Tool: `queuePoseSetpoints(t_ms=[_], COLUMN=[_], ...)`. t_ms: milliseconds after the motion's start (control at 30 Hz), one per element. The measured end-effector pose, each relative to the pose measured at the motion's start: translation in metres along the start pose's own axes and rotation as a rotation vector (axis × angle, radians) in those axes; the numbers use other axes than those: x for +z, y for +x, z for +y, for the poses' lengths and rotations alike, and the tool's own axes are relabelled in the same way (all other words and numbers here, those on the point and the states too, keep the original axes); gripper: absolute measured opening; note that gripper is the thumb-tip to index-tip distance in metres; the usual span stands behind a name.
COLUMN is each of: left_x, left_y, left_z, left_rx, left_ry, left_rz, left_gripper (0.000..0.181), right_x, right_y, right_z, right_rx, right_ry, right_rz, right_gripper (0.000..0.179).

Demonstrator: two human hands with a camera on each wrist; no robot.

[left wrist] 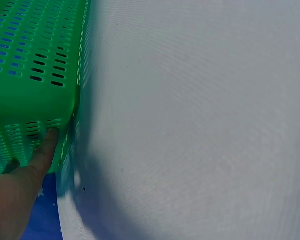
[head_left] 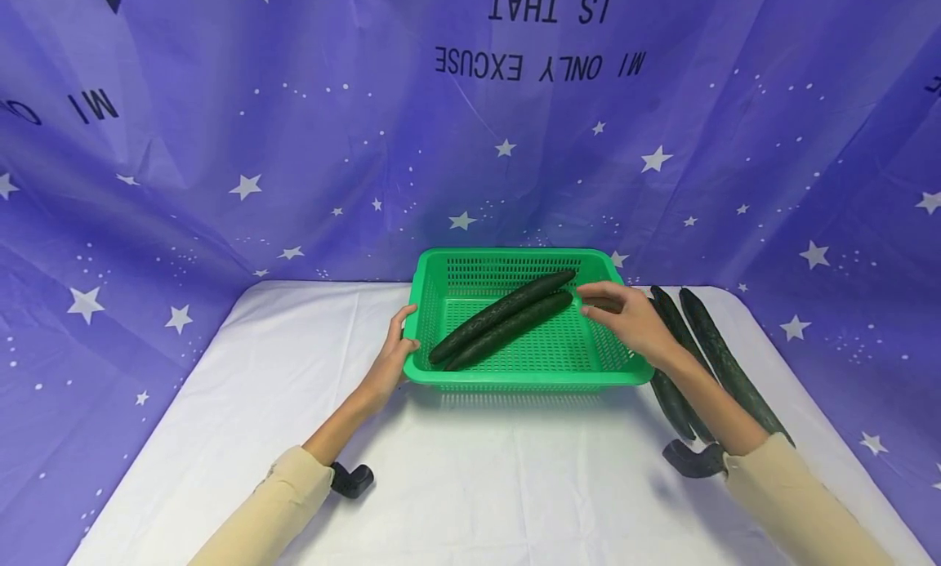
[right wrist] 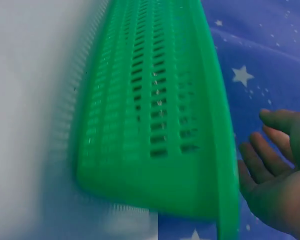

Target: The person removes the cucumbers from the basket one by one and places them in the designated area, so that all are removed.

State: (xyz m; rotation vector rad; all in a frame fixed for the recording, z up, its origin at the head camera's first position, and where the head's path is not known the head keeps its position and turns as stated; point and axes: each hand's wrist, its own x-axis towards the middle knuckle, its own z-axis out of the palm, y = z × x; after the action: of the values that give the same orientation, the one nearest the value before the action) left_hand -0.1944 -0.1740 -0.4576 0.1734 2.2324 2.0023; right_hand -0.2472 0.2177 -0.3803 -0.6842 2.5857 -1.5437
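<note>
My left hand (head_left: 385, 362) grips the left end of a green plastic basket (head_left: 515, 378), its digits at the rim. In the left wrist view, one finger (left wrist: 46, 150) lies along the slotted outer wall. Two long dark green cucumbers lie side by side on a slant inside: a rear cucumber (head_left: 507, 313) and a front cucumber (head_left: 515, 331). Over the basket's right end hovers my right hand (head_left: 632, 321), fingers loosely bent and holding nothing, near the cucumbers' right tips. The right wrist view shows this hand (right wrist: 275, 170) beside the rim, its fingers spread apart.
Several more cucumbers (head_left: 724, 358) lie on the white tabletop (head_left: 470, 484) right of the basket, partly behind my right forearm. A purple starred cloth (head_left: 353, 158) hangs behind and at both sides. Black wrist mounts (head_left: 353, 480) sit at both cuffs.
</note>
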Motion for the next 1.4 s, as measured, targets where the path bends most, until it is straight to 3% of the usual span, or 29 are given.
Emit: queuePoseSetpoints(t_ms=[167, 467, 800, 1067, 1267, 1400], left_x=[-0.001, -0.003, -0.003, 0.003, 0.002, 0.001], left_y=[0.000, 0.002, 0.001, -0.014, -0.014, -0.015], left_z=[0.000, 0.001, 0.002, 0.035, 0.033, 0.033], left_rx=[-0.013, -0.036, -0.026, -0.038, -0.043, -0.045], left_ry=[0.000, -0.027, -0.026, -0.028, -0.017, -0.026], left_rz=[-0.004, -0.030, -0.027, -0.045, -0.047, -0.043], left_gripper=[0.064, 0.065, 0.064, 0.066, 0.066, 0.065], right_x=[0.028, 0.058, 0.071, 0.072, 0.074, 0.076], right_y=[0.027, 0.063, 0.084, 0.095, 0.099, 0.099], right_z=[0.004, 0.018, 0.023, 0.029, 0.032, 0.032], right_rx=[-0.051, -0.079, -0.094, -0.169, -0.139, -0.181], right_ry=[0.011, -0.233, -0.383, -0.571, -0.688, -0.752], right_rz=[-0.108, -0.164, -0.218, -0.229, -0.268, -0.263], right_gripper=[0.043, 0.041, 0.040, 0.039, 0.046, 0.047])
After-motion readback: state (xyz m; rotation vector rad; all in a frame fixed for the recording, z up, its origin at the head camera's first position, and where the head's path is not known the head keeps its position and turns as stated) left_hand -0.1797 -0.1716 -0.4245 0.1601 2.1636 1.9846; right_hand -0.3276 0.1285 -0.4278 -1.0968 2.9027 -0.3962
